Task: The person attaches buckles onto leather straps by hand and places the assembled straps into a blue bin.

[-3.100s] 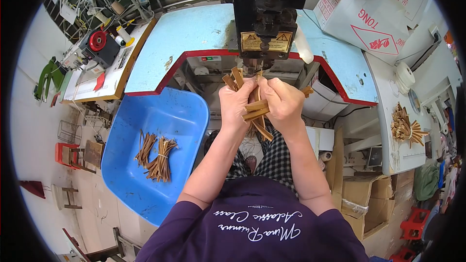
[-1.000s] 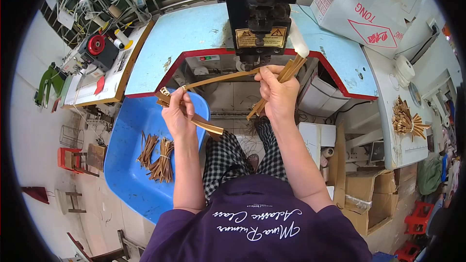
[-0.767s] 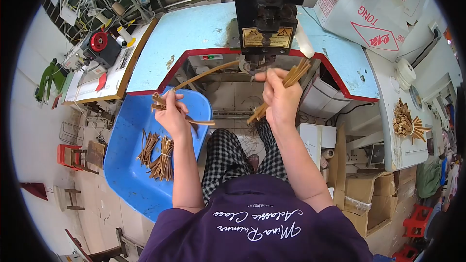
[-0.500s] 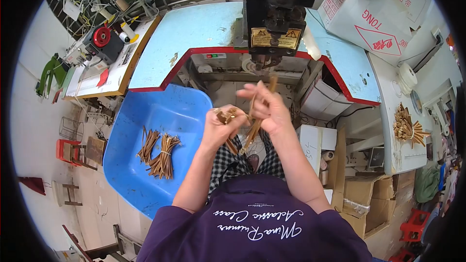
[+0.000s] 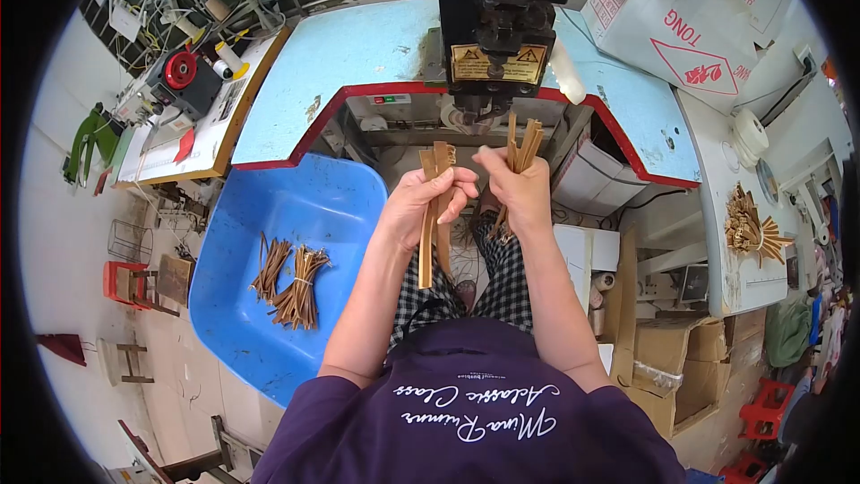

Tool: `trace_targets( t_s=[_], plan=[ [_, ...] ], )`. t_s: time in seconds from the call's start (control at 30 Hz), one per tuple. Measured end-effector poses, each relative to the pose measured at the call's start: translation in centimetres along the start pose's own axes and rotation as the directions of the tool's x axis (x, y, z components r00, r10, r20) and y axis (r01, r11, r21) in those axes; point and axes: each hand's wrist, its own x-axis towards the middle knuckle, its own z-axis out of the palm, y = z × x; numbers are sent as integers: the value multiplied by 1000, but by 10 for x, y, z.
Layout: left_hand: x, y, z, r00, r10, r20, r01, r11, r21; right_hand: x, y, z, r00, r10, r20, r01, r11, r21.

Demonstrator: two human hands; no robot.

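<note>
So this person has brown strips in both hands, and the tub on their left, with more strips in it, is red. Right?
Not quite: the head view shows the tub is blue. The left hand and right hand do hold brown strips, and more strips lie in the tub.

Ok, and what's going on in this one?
A person holds a few flat brown strips in the left hand and a bunch of narrow strips in the right hand, just below a black machine head. Two brown bundles lie in the blue tub; another bundle sits on the white table.
</note>
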Motion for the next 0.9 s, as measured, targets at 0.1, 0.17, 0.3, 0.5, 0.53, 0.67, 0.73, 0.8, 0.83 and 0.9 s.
trace_targets(
  t_s=[0.1, 0.17, 0.3, 0.5, 0.53, 0.67, 0.73, 0.8, 0.83, 0.9],
  plan=[
    [-2, -1, -1, 1000, 7, 22, -8, 999, 52, -5, 1, 10, 995, -101, 24, 101, 994, -36],
    [-4, -4, -1, 1000, 8, -20, -3, 962, 273, -7, 0, 16, 997, -46, 69, 43, 998, 47],
    [-2, -7, 5, 997, 58, -59, -29, 912, 409, -6, 0, 11, 998, -14, 66, 4, 989, 147],
    [1, -16, 11, 952, 284, -114, -239, 924, 299, -5, -8, 6, 999, -42, 11, 40, 988, 147],
    [3, -19, 10, 937, 331, -114, -272, 894, 356, -6, -12, 7, 998, -38, 47, 32, 993, 117],
    [-2, -12, 18, 950, 280, -138, -199, 885, 421, -2, -6, -1, 998, 26, -58, -18, 990, 138],
    [-5, -6, 21, 967, 187, -174, -97, 900, 425, 2, -6, -8, 974, -69, -215, 117, 969, 219],
    [-7, -2, 12, 967, 168, -193, -85, 922, 378, 7, -11, -17, 953, -117, -280, 187, 952, 241],
    [-8, -1, 6, 967, 147, -207, -72, 941, 329, 8, -14, -21, 953, -117, -281, 188, 952, 242],
    [-8, 1, -1, 968, 100, -229, -46, 972, 229, 10, -19, -27, 928, -209, -308, 286, 930, 232]
  ],
)
